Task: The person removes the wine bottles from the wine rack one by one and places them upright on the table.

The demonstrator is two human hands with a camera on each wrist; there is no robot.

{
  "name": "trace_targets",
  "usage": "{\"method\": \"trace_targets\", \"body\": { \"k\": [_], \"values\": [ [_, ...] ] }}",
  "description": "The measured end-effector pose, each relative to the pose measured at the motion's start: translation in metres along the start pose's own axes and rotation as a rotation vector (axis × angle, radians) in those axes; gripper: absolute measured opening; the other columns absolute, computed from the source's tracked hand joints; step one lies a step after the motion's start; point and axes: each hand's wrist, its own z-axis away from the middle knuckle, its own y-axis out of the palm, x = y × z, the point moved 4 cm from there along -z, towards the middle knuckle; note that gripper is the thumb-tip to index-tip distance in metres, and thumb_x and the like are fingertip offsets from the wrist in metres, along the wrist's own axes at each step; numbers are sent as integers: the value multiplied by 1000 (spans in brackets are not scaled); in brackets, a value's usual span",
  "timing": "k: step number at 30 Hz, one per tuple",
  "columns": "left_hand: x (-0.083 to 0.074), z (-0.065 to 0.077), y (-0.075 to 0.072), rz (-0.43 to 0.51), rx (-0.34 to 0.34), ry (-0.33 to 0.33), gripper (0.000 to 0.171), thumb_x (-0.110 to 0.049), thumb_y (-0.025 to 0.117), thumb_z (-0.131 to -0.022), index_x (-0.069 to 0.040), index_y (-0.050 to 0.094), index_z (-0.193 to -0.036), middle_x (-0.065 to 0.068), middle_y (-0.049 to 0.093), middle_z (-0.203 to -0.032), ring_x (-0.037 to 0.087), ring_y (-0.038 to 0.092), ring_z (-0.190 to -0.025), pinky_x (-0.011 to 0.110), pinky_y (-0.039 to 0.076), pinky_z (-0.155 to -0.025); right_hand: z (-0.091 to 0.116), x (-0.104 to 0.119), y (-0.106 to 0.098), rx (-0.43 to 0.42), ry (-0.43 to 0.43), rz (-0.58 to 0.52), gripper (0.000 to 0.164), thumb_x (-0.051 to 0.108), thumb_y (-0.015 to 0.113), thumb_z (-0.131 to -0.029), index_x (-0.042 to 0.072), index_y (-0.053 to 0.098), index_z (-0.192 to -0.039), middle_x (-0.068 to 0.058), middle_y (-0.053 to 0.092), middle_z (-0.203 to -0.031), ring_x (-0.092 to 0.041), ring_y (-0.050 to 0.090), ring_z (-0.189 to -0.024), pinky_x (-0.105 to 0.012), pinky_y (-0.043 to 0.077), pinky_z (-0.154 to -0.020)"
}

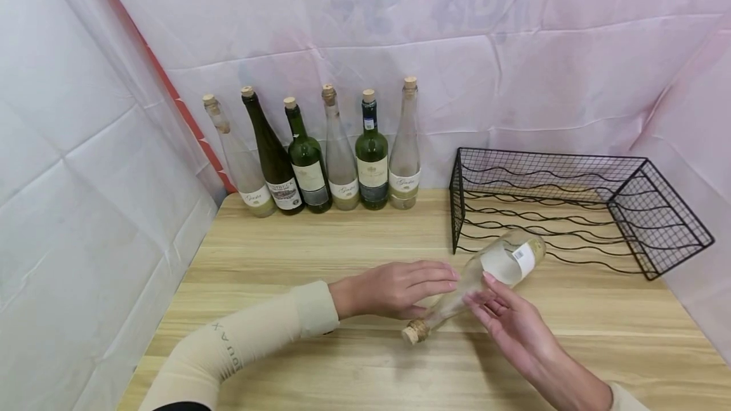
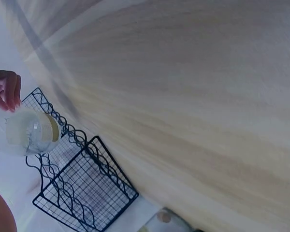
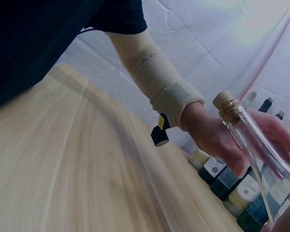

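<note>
A clear glass wine bottle (image 1: 461, 290) with a cork in its neck is tilted between my two hands, its corked end toward me and its base toward the wire rack. My right hand (image 1: 514, 328) holds it by the body, thumb on the near side. My left hand (image 1: 394, 287) lies beside the neck with fingers stretched out along it; in the right wrist view the thumb of that left hand (image 3: 217, 140) stands apart from the glass. The left wrist view shows the bottle's base (image 2: 36, 133) below the right hand's fingers (image 2: 9, 92).
A black wire wine rack (image 1: 548, 154) stands at the back right of the wooden table (image 1: 274, 360). Several corked bottles form a row along the back, among them a green bottle (image 1: 308, 167) and a clear bottle (image 1: 404, 157). White sheeting (image 1: 400, 30) hangs behind.
</note>
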Motion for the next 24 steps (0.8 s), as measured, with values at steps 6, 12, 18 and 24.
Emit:
{"method": "trace_targets", "body": {
  "k": [6, 12, 18, 24],
  "values": [
    [-2, -4, 1, 43, -54, -37, 51, -27, 61, -92, 8, 48, -127, 21, 52, -131, 28, 42, -128, 30, 31, -108, -1, -1, 2, 4, 6, -16, 43, 28, 47, -101, 4, 22, -125, -11, 31, -123, -22, 46, -115, -27, 33, -106],
    [-4, -9, 4, 30, -113, -52, 66, -44, 64, -88, 7, 48, -127, 19, 55, -129, 27, 45, -125, 29, 33, -107, -3, -3, 8, 14, 7, -22, 46, 28, 47, -101, 2, 20, -127, -13, 31, -125, -22, 47, -115, -26, 34, -106],
    [-6, -10, 7, 17, -111, -69, 56, -37, 62, -92, 5, 51, -127, 18, 55, -129, 27, 43, -127, 29, 33, -107, -3, -2, 10, 47, -9, -31, 46, 28, 46, -101, 4, 18, -129, -11, 31, -126, -19, 45, -116, -26, 33, -106],
    [-8, -12, 7, 24, -119, -61, 47, -26, 64, -92, 4, 54, -125, 18, 55, -131, 28, 44, -127, 29, 34, -107, -3, -1, 10, 72, -26, -55, 45, 26, 47, -101, 3, 20, -128, -11, 34, -124, -18, 47, -114, -27, 33, -106]
  ]
}}
